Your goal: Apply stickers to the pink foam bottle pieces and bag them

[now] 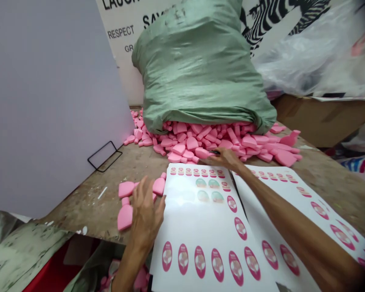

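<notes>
My left hand (146, 209) lies palm down, fingers stretched, over several pink bottle-shaped pieces (125, 217) left of the sticker sheets. Beside it is the front sheet (197, 229), white with rows of pink oval labels and a few teal rounded ones. Across the second sheet (295, 211) reaches my right arm. My right hand (225, 158) is closed at the near edge of the pink pile (191, 142), a thin black tool (214, 152) showing at its fingers. Its fingertips are partly hidden, and I cannot tell whether they touch a pink piece.
A large green sack (197, 65) rests behind the pile, its mouth toward me and pink pieces spilling out. At left stand a pale panel (48, 101) and a black wire stand (105, 157). Cardboard (316, 117) and clear plastic (310, 61) occupy the right. More pink pieces lie below the table edge.
</notes>
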{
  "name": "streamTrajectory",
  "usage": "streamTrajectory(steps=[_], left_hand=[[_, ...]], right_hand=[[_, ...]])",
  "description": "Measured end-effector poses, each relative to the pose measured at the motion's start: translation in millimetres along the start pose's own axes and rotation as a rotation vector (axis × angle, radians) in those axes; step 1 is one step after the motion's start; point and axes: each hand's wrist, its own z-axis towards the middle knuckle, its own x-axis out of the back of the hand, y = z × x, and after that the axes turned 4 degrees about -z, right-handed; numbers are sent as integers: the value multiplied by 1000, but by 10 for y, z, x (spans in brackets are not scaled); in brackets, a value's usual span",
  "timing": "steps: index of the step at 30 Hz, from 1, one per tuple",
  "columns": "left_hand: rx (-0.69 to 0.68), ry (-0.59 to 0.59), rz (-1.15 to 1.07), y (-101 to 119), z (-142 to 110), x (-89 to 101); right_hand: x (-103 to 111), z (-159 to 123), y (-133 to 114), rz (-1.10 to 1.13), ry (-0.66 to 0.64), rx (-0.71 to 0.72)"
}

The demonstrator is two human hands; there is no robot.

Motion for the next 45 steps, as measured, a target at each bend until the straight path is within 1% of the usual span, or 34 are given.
streamTrajectory(steps=[2, 3, 4, 5, 6, 7, 8, 9, 10, 11, 13, 15, 17, 19, 22, 25, 30, 32, 35, 38, 41, 45], left_hand=[[-100, -98, -69, 218, 100, 17], [-149, -176, -128, 336, 151, 18], [-187, -276, -205, 453, 196, 14], [-207, -407, -294, 563, 228, 4], [-198, -558, -392, 661, 243, -13], [-159, -705, -493, 740, 238, -37], [-88, -817, -589, 799, 214, -69], [20, -878, -680, 835, 174, -112], [148, -883, -769, 852, 124, -165], [274, -842, -853, 853, 71, -228], [461, -711, -985, 838, -23, -375], [533, -629, -1070, 837, -70, -532], [551, -572, -1093, 867, -66, -681], [569, -550, -1102, 911, -35, -807], [573, -563, -1111, 939, -6, -935], [553, -571, -1120, 913, -15, -988], [537, -583, -1104, 889, -26, -977], [536, -588, -1087, 895, -25, -964], [518, -592, -1096, 900, -27, -949], [514, -591, -1108, 895, -30, -942], [513, -580, -1113, 886, -32, -945], [514, -579, -1116, 875, -32, -972]], right_hand=[[297, -270, -104, -15, -54, 107], [457, -426, -180, -38, -125, 253], [604, -584, -267, -36, -214, 374], [724, -734, -354, 0, -304, 455], [806, -870, -426, 50, -381, 508], [841, -986, -471, 112, -429, 523], [828, -1079, -480, 179, -444, 503], [768, -1148, -450, 238, -421, 454], [670, -1197, -385, 278, -361, 381], [542, -1230, -292, 295, -282, 295], [248, -1270, -80, 235, -102, 137], [-20, -1304, 92, 96, 40, 77], [-198, -1342, 181, -46, 139, 108], [-281, -1373, 203, -140, 189, 172], [-302, -1396, 198, -194, 205, 231], [-295, -1408, 209, -174, 202, 247], [-302, -1435, 209, -38, 146, 215], [-305, -1434, 197, -55, 177, 210], [-302, -1412, 193, -137, 247, 219], [-292, -1392, 207, -162, 228, 236], [-291, -1391, 215, -97, 189, 208], [-319, -1401, 201, -54, 207, 192]])
